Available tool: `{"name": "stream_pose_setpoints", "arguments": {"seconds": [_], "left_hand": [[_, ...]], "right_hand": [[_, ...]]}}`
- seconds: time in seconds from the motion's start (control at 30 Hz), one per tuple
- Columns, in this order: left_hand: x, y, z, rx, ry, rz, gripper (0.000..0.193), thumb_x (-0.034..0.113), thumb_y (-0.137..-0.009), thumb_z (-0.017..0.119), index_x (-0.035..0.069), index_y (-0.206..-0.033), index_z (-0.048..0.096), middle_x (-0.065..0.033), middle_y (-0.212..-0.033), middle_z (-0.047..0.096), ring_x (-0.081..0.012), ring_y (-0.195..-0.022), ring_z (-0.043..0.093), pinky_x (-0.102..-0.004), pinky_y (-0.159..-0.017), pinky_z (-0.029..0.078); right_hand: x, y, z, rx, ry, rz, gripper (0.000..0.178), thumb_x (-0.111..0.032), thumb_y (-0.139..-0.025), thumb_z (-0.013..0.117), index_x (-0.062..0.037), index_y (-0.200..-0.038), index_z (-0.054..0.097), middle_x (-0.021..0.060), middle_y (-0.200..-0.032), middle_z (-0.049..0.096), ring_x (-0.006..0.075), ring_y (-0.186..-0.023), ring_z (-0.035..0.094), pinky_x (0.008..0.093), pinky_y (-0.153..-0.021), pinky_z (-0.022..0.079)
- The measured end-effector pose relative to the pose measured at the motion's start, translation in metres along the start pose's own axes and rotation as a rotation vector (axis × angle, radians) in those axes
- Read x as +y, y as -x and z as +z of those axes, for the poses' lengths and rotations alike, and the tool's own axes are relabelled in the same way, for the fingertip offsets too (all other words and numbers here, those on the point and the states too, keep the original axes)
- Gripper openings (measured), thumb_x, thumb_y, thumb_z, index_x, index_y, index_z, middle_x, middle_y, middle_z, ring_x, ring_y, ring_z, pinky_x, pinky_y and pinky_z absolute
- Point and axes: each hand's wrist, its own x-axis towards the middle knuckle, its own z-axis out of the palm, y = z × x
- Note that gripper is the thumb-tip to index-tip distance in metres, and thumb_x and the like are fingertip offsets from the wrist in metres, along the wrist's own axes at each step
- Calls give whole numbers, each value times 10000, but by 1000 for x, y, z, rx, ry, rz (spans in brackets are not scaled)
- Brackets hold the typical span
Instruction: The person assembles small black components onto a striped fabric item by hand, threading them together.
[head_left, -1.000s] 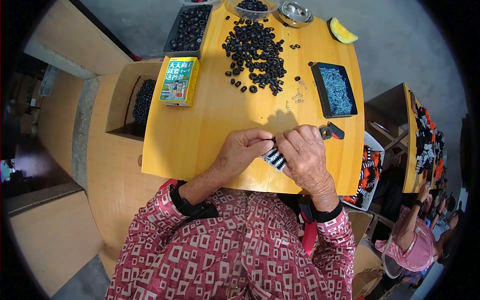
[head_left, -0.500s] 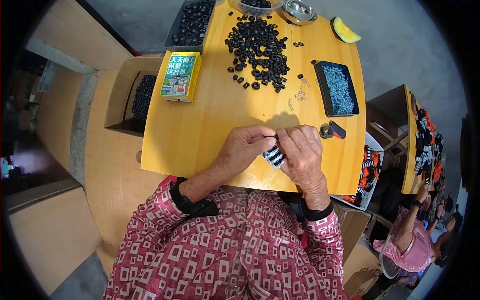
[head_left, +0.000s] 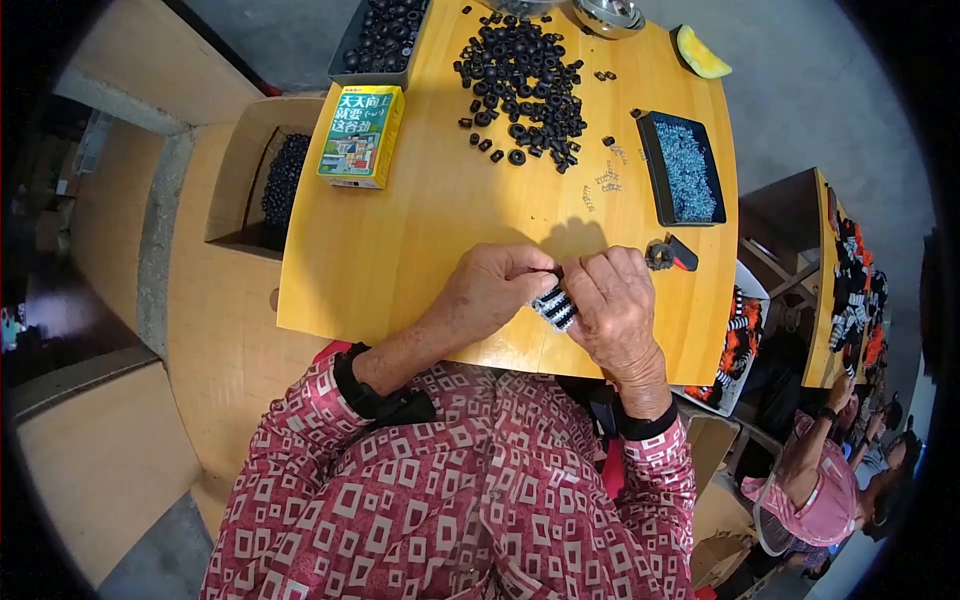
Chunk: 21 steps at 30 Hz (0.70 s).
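Note:
Near the table's front edge, a small black-and-white striped knitted piece (head_left: 553,309) is held between my two hands. My left hand (head_left: 482,292) is closed, its thumb and forefinger pinched at the piece's dark upper end. Closed fingers of my right hand (head_left: 612,305) grip the piece from the other side and cover part of it. Whether something small is also between the fingertips is hidden. To the right of my right hand lie a dark ring-shaped thing (head_left: 659,255) and a black-and-red object (head_left: 683,254).
Loose black bead-like parts (head_left: 520,90) spread over the table's far middle. Small springs (head_left: 608,178) lie near a black tray (head_left: 662,187) of bluish bits. A yellow-green box (head_left: 362,135) stands left; a melon slice (head_left: 702,55) lies far right. Another person (head_left: 815,480) sits at right.
My view has shifted slightly, so the table sits a little differently in the picture. Both hands keep their hold on the striped piece, which shows slightly more of its stripes.

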Motion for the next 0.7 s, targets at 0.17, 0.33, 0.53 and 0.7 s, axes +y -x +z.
{"name": "stream_pose_setpoints", "arguments": {"seconds": [0.17, 0.33, 0.53, 0.7], "left_hand": [[-5, 0, 7, 96, -19, 57, 182, 83, -947, 638, -36, -1074, 692, 11, -907, 681, -56, -839, 600, -238, -756, 502], [-7, 1, 7, 104, -4, 78, 174, 79, -945, 639, -41, -1058, 696, 12, -892, 682, -58, -823, 600, -235, -741, 502], [1, -3, -1, -15, -55, 41, 213, 110, -958, 634, -44, -1093, 693, -18, -925, 692, -73, -852, 613, -231, -745, 502], [7, -2, -4, -77, 127, -77, 240, 120, -964, 617, -33, -1135, 685, -19, -929, 685, -80, -853, 610, -239, -759, 504]], "right_hand": [[-4, -1, 2, 29, 29, 23, 246, -88, -635, 716, -34, -856, 621, 81, -789, 516, 264, -735, 517, 390, -662, 415], [0, 1, 1, 18, 8, 19, 254, -91, -622, 725, -42, -839, 601, 84, -780, 509, 270, -737, 519, 392, -658, 413], [3, 4, 1, -1, -11, 27, 266, -89, -606, 738, -49, -823, 588, 86, -763, 498, 269, -717, 517, 390, -638, 406], [4, 4, 0, 21, 2, 33, 273, -91, -599, 746, -49, -816, 585, 83, -748, 490, 267, -698, 514, 382, -623, 403]]}}
